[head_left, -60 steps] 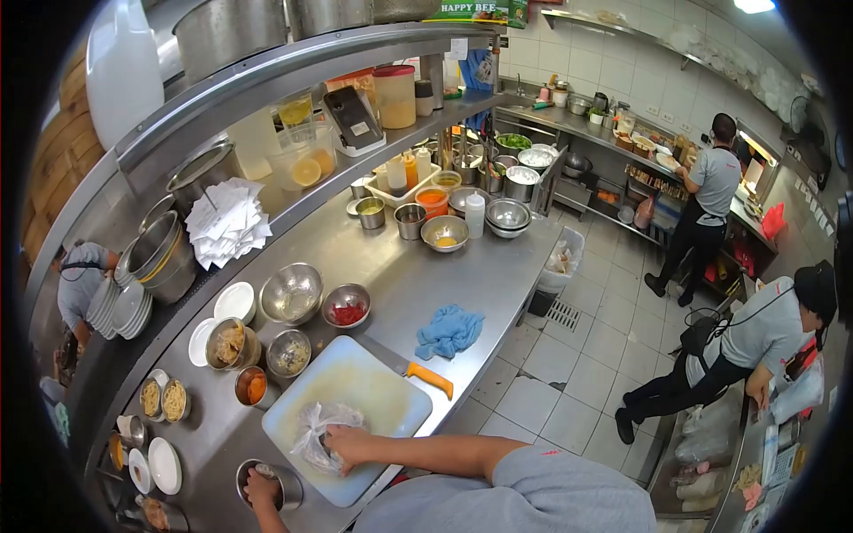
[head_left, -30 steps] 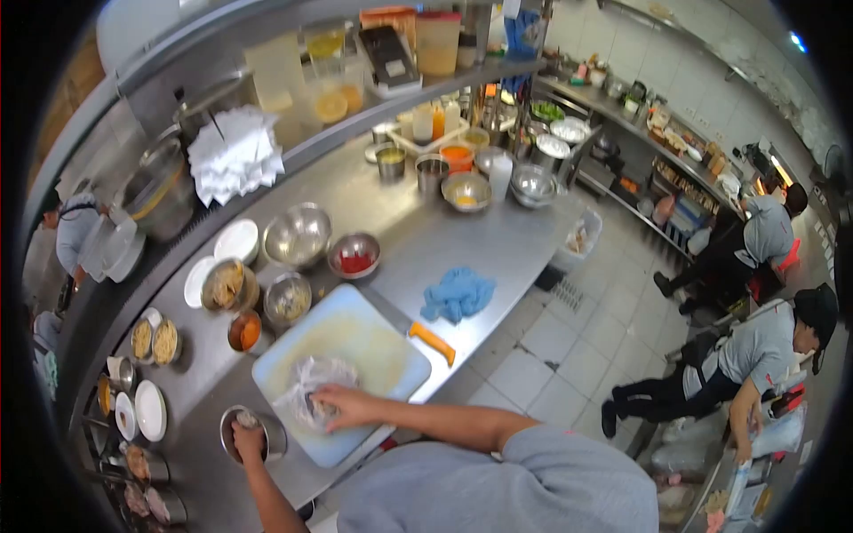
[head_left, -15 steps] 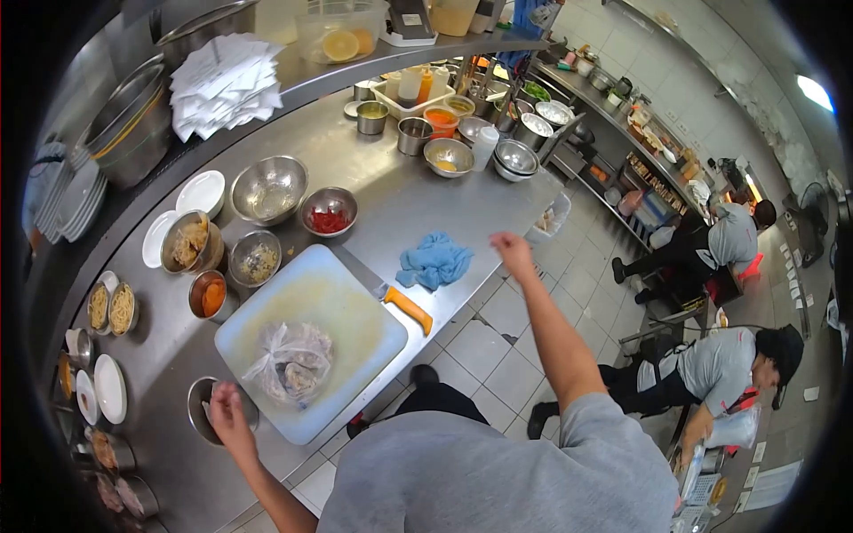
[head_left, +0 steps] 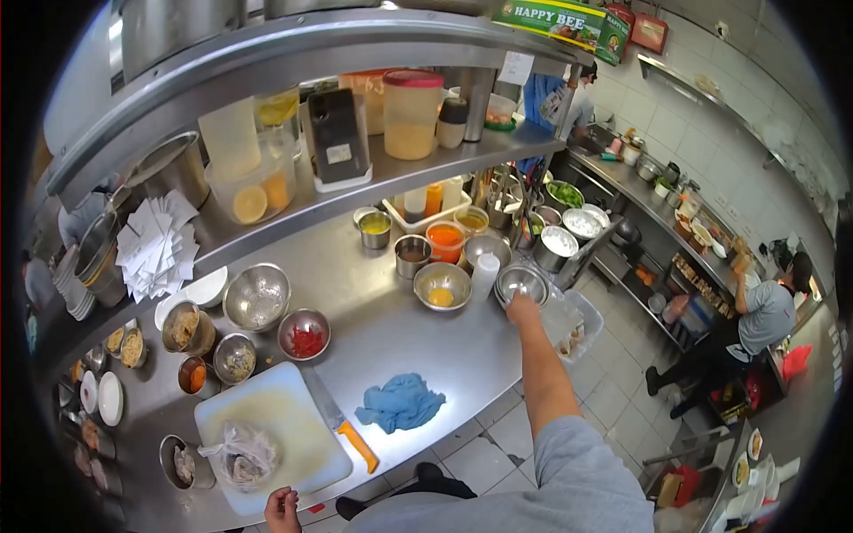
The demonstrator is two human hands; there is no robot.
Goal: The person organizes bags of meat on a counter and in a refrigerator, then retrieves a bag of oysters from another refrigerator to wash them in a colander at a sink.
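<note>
My right hand (head_left: 522, 308) is stretched far out over the steel counter (head_left: 418, 342) and rests on the near rim of a stack of steel bowls (head_left: 521, 282). Whether the fingers grip the rim does not show. My left hand (head_left: 283, 510) hovers at the counter's front edge, fingers loosely curled and holding nothing, just below the white cutting board (head_left: 275, 410). A knotted plastic bag of food (head_left: 242, 453) lies on the board. An orange-handled knife (head_left: 358, 446) lies along the board's right edge, and a blue cloth (head_left: 400, 402) lies beside it.
Steel bowls of ingredients stand behind the board, one with red chilli (head_left: 305, 336) and one with an egg yolk (head_left: 442, 286). A white squeeze bottle (head_left: 484, 271) stands by the stacked bowls. Shelves with containers hang above. A person (head_left: 755, 329) works at the far right counter.
My right hand let go of the bag and swung right and out to the stacked bowls. My left hand came off the small steel cup and pulled back to the counter's edge.
</note>
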